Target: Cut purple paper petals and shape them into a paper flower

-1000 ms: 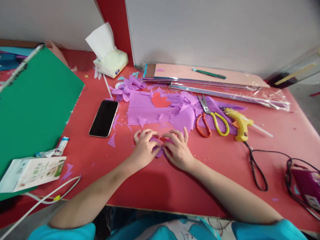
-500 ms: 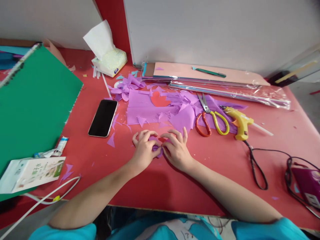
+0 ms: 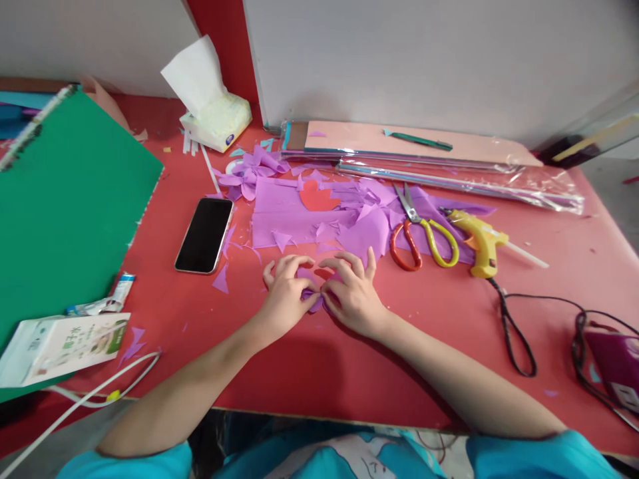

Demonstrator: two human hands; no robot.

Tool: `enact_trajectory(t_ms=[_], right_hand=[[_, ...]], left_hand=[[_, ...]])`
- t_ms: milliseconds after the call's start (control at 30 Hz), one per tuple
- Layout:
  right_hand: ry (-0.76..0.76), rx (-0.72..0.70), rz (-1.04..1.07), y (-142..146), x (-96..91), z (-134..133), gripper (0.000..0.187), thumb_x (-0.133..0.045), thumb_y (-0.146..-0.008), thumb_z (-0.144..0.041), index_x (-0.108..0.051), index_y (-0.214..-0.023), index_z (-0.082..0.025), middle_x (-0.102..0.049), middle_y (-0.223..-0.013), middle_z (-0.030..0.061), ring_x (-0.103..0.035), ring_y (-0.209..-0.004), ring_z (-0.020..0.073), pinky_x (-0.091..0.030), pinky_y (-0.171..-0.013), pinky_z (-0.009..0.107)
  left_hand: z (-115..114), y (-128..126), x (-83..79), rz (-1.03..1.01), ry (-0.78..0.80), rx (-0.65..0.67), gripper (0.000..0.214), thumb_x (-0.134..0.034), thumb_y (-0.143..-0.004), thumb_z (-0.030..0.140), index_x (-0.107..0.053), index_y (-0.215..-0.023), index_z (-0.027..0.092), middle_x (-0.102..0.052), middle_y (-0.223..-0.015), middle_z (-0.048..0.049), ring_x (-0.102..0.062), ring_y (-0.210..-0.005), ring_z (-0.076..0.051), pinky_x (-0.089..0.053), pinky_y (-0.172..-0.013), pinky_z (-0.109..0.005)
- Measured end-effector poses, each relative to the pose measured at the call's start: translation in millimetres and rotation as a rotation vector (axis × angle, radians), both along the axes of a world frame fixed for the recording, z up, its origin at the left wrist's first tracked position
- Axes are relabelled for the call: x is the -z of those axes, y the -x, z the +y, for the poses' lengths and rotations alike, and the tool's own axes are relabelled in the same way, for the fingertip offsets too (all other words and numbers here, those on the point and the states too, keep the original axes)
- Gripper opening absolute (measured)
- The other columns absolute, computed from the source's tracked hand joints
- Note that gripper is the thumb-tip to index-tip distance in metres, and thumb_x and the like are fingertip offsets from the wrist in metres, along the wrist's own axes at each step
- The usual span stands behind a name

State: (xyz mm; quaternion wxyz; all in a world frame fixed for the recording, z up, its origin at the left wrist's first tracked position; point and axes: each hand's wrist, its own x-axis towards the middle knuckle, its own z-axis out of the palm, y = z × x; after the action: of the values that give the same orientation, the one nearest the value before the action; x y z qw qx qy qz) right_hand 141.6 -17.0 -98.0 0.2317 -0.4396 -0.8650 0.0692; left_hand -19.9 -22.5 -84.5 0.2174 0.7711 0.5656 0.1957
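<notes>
Close to the middle of the red table, my left hand and my right hand meet, thumbs and forefingers pinched on a small piece of purple paper. My other fingers are curled and raised, and they hide much of the piece. Just beyond my hands lie crumpled purple paper sheets and scraps, with a red petal-shaped cutout on top. Scissors with one red and one yellow handle rest partly on the purple paper, blades pointing away. Beside them lies a yellow glue gun.
A phone lies left of the paper. Behind it stands a tissue pack. A green board covers the left side, with a white packet near its front. Wrapped paper sheets line the back; a black cord trails at right.
My hands keep pinching the purple paper in nearly the same place, with only slight finger shifts. The whole view has moved very slightly.
</notes>
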Motion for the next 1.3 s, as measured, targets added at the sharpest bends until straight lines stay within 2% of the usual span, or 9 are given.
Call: enact_trajectory(t_ms=[133,233,600,900,1300], right_hand=[[-0.003,-0.145,-0.034,-5,-3.5,11,0.012,-0.054,-0.076,-0.021,-0.062,-0.067,-0.02,-0.055,-0.114,0.0028,-0.038,-0.114,0.0264,0.007,-0.104,0.059],[-0.02,-0.179,-0.015,-5,-2.2,13,0.013,-0.054,-0.076,-0.021,-0.062,-0.066,-0.02,-0.057,-0.112,0.0019,-0.04,-0.111,0.0255,0.006,-0.104,0.059],[-0.079,-0.128,0.056,-2,3.9,8,0.017,-0.053,-0.078,-0.021,-0.06,-0.063,-0.019,-0.061,-0.103,0.0013,-0.043,-0.11,0.025,0.005,-0.104,0.059],[-0.122,-0.013,0.049,5,6.2,-5,0.011,-0.055,-0.076,-0.016,-0.058,-0.066,-0.02,-0.063,-0.099,-0.0003,-0.046,-0.107,0.0226,0.01,-0.103,0.058],[-0.066,0.003,0.078,2,5.8,-5,0.008,-0.059,-0.076,-0.023,-0.061,-0.068,-0.021,-0.062,-0.1,0.0,-0.045,-0.109,0.0242,0.008,-0.104,0.058]], left_hand=[[1,1,-0.2,0.001,0.012,0.007,0.009,-0.065,-0.069,0.021,-0.066,-0.06,0.022,-0.054,-0.115,-0.0046,-0.043,-0.113,-0.027,-0.021,-0.097,-0.052],[1,0,1.3,-0.003,0.008,-0.003,0.008,-0.065,-0.067,0.02,-0.066,-0.06,0.022,-0.055,-0.113,-0.0044,-0.043,-0.113,-0.027,-0.021,-0.097,-0.052],[1,-4,-0.5,-0.017,0.042,-0.027,0.011,-0.067,-0.061,0.017,-0.061,-0.053,0.02,-0.055,-0.113,-0.0018,-0.043,-0.113,-0.026,-0.016,-0.099,-0.051],[4,-2,9.1,-0.008,0.006,0.019,0.007,-0.067,-0.058,0.019,-0.06,-0.059,0.021,-0.052,-0.122,-0.0021,-0.038,-0.118,-0.027,-0.008,-0.1,-0.055],[5,-4,8.1,0.025,0.008,0.026,0.006,-0.066,-0.059,0.022,-0.06,-0.059,0.021,-0.051,-0.123,-0.0029,-0.038,-0.119,-0.028,-0.008,-0.101,-0.055]])
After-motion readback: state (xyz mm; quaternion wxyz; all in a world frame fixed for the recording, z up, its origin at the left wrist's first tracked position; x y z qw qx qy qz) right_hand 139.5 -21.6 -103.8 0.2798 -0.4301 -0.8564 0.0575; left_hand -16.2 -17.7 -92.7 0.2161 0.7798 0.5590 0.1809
